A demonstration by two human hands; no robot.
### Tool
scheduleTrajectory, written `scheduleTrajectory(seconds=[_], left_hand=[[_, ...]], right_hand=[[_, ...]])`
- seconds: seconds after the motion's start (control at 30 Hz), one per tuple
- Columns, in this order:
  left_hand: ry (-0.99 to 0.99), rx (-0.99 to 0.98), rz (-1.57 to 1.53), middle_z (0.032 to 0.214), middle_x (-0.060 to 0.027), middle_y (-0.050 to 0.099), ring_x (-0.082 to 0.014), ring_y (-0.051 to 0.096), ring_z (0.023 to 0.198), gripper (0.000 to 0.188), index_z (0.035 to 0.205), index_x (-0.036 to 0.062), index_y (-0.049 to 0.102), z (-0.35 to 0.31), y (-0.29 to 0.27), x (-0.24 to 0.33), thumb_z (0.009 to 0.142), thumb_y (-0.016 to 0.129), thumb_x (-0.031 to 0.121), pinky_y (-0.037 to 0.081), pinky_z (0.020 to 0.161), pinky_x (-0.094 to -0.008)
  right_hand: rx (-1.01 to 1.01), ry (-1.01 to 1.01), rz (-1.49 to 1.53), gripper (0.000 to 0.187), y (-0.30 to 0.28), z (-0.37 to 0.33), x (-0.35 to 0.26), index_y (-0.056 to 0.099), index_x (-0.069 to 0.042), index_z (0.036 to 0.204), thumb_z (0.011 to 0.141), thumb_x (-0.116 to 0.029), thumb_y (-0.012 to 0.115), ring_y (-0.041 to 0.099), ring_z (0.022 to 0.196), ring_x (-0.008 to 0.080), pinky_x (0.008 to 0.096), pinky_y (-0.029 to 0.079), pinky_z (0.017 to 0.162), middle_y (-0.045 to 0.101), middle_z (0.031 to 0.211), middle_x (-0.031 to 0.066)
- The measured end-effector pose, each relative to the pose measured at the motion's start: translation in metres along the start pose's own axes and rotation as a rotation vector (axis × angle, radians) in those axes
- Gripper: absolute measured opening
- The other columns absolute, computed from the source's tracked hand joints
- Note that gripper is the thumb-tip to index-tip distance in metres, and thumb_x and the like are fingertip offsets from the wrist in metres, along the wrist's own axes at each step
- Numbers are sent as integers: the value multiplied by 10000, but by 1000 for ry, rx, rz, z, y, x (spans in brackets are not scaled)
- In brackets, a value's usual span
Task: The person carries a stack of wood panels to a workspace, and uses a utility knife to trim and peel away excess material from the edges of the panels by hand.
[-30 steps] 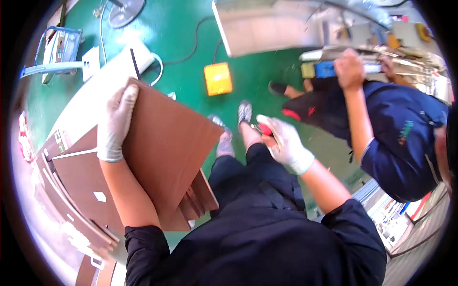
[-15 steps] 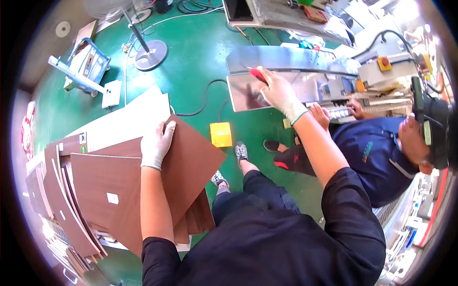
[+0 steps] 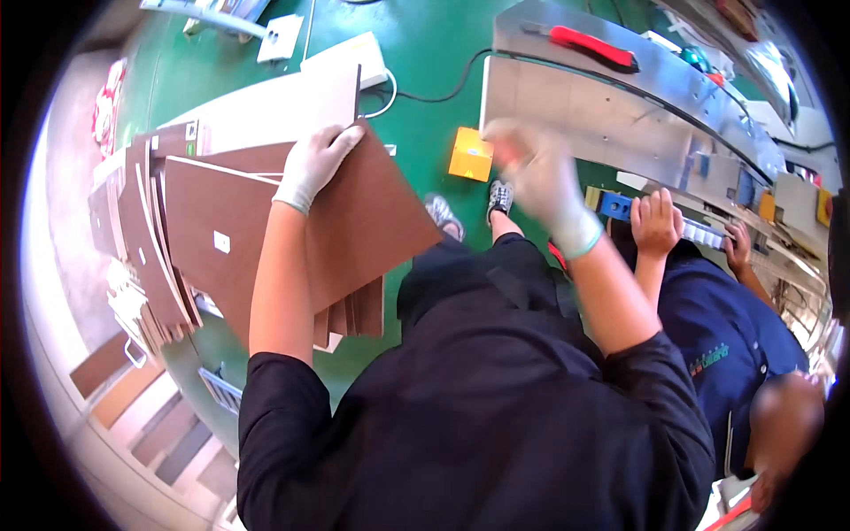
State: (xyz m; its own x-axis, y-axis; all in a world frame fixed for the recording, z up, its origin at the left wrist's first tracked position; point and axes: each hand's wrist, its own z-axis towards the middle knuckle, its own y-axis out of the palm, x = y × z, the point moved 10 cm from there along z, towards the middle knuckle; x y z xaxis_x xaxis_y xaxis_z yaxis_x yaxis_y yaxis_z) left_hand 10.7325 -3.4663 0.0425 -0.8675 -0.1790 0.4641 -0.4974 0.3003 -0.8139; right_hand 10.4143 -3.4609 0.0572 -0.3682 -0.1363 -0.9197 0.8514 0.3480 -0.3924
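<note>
Left hand [image 3: 317,166] pinches brown panel [image 3: 367,217]; right hand [image 3: 538,177] is blurred, grip indeterminable. Red utility knife [image 3: 595,49] lies on metal counter [image 3: 567,106]; yellow box [image 3: 470,157], interior hidden, on floor [image 3: 429,137].

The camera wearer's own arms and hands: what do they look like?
The left hand wears a whitish fabric glove with a close-fitting cuff. The right hand wears a similar pale glove, blurred by motion, its cuff edged in pale blue-green. Black cloth sleeves end near the elbows, leaving the forearms bare.
</note>
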Motion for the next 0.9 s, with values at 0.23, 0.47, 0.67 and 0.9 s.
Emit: scheduleTrajectory(seconds=[0.23, 0.47, 0.67, 0.9], left_hand=[[0, -93, -157, 781, -182, 643, -336, 641, 750, 556, 890, 17, 686, 7, 29, 5, 997, 591, 555, 504, 726, -412], [124, -132, 3, 785, -208, 620, -341, 643, 754, 448, 946, 9, 678, 0, 41, 46, 1022, 605, 444, 492, 710, -406], [219, -150, 16, 820, -218, 646, -376, 663, 801, 427, 975, 17, 679, -9, 52, 53, 1023, 600, 434, 502, 732, -438], [247, -236, 21, 816, -221, 633, -394, 642, 791, 415, 967, 18, 665, -17, 60, 65, 1018, 617, 427, 496, 727, -441]], right_hand=[[-608, -175, -340, 443, 97, -63, -16, 675, -53, 1043, 858, -444, 772, 710, 950, 334, 453, 550, 820, 706, 908, 133], [-936, -325, -517, 393, 104, -67, -21, 685, -34, 777, 810, -412, 787, 729, 826, 333, 463, 560, 697, 692, 814, 167], [-902, -408, -416, 276, 106, -86, -23, 651, -58, 700, 809, -299, 731, 670, 786, 339, 436, 536, 706, 649, 696, 134], [-926, -568, -497, 192, 113, -106, -20, 634, -89, 691, 830, -219, 659, 685, 733, 289, 411, 533, 670, 645, 672, 86]])
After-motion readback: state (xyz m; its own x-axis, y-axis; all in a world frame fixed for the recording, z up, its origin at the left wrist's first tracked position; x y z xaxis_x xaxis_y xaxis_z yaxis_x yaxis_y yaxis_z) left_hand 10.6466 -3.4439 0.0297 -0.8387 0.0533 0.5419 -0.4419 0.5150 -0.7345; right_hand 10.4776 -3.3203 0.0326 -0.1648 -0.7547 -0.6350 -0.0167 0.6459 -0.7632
